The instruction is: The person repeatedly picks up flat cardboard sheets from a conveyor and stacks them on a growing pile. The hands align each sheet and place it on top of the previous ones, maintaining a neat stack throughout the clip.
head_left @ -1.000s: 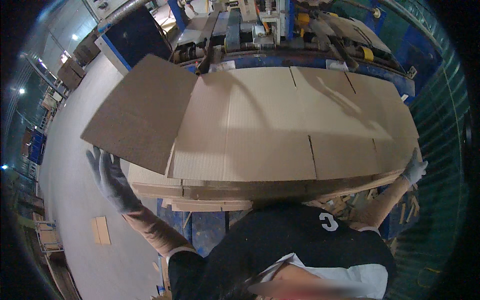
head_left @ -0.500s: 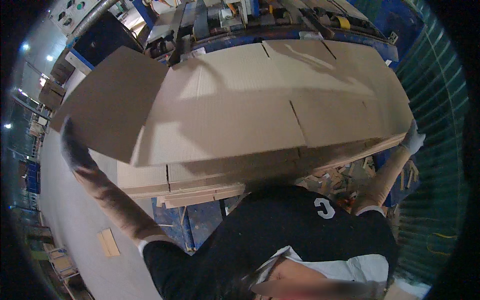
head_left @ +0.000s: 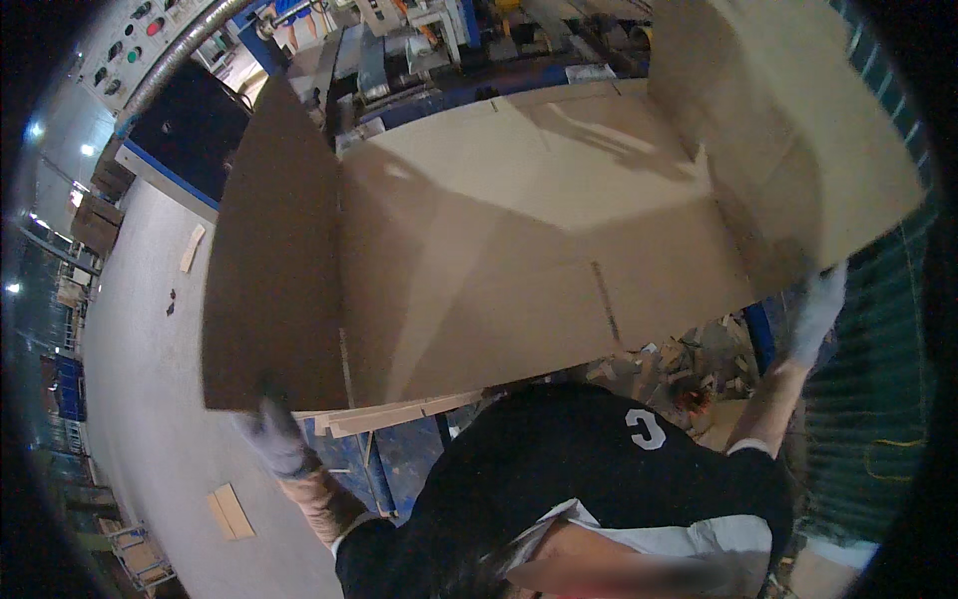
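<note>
A large brown cardboard sheet [head_left: 479,299] spreads in front of me, with its left panel [head_left: 274,270] and right panel [head_left: 798,130] folded up. Dark slots cut into its edges. My left hand [head_left: 277,439], in a grey glove, grips the near lower edge of the left panel, thumb on the inner face. My right hand [head_left: 820,314], gloved too and somewhat blurred, pinches the near bottom edge of the right panel; part of its fingers is hidden by the board. More cardboard [head_left: 399,414] lies stacked beneath the sheet.
A machine with rollers and belts [head_left: 429,60] stands beyond the sheet, a control panel [head_left: 130,50] at far left. Cardboard scraps [head_left: 689,369] litter the area below right. A green corrugated wall [head_left: 878,369] rises on the right. One flat cardboard piece [head_left: 232,511] lies on the floor.
Both side panels have swung up, the right one from lying flat. My left hand has come down and inward toward me; my right hand has shifted slightly down.
</note>
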Motion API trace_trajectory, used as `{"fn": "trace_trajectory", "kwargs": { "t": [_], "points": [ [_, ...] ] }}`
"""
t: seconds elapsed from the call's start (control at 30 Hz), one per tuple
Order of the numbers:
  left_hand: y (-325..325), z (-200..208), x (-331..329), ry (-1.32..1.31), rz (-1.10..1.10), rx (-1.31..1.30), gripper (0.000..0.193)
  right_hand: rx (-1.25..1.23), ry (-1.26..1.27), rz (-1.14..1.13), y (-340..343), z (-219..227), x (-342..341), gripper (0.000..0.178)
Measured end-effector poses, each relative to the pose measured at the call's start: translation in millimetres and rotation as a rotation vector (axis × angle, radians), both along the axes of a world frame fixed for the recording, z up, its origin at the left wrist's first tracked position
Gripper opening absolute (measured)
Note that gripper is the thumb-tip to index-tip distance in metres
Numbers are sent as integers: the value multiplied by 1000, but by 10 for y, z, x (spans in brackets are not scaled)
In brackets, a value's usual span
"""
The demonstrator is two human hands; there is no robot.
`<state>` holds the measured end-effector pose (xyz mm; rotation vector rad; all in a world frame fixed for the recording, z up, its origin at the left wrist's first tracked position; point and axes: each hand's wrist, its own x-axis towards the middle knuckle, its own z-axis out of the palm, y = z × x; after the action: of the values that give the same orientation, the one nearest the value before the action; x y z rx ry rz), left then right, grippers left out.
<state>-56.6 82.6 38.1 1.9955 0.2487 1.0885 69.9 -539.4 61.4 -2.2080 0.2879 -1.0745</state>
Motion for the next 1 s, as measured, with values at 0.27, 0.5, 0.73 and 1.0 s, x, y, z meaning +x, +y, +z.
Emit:
{"fn": "trace_trajectory", "kwargs": {
  "t": [0.27, 0.5, 0.73, 1.0],
  "points": [
    [-1121, -277, 511, 542, -465, 855, 55, -657, 191, 787, 928, -750, -196, 37],
    [-1110, -424, 758, 620, -482, 1019, 57, -792, 272, 981, 868, -642, 183, 40],
    [-658, -488, 1317, 478, -432, 959, 66, -900, 282, 860, 804, -708, 1179, 71],
    [-382, -530, 2640, 290, -330, 904, 72, -832, 280, 783, 1094, -719, 2354, 89]
  ]
}}
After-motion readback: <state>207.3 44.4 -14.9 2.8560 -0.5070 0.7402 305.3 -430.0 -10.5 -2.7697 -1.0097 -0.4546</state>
